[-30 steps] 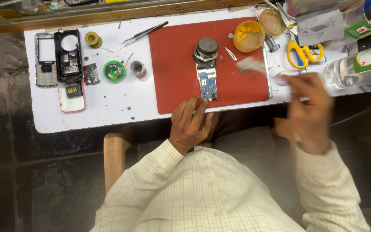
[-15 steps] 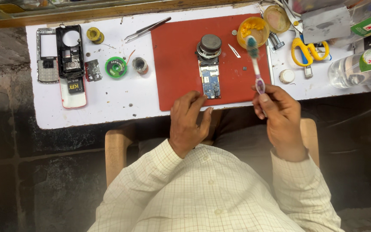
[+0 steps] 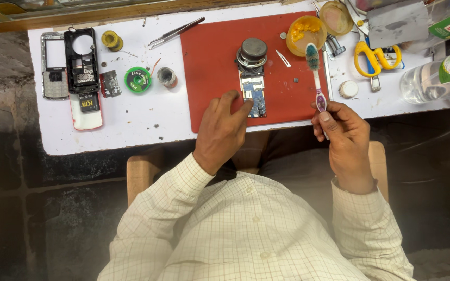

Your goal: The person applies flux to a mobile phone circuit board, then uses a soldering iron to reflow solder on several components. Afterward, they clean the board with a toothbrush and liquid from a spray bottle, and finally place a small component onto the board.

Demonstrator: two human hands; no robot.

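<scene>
My right hand grips a toothbrush by its purple handle, the worn bristles pointing away toward a yellow dish. My left hand lies on the red mat, its fingertips touching a small blue circuit board. A round metal magnifier stands just beyond the board. A thin metal blade lies on the mat to the right of it.
On the white tabletop to the left lie phone housings, a green solder spool, a small tin and tweezers. Yellow-handled scissors, a clear bottle and a white cap sit at the right.
My right hand came back from the right side of the table holding the toothbrush and now sits lower, nearer my body. My left hand's fingers reached forward onto the circuit board.
</scene>
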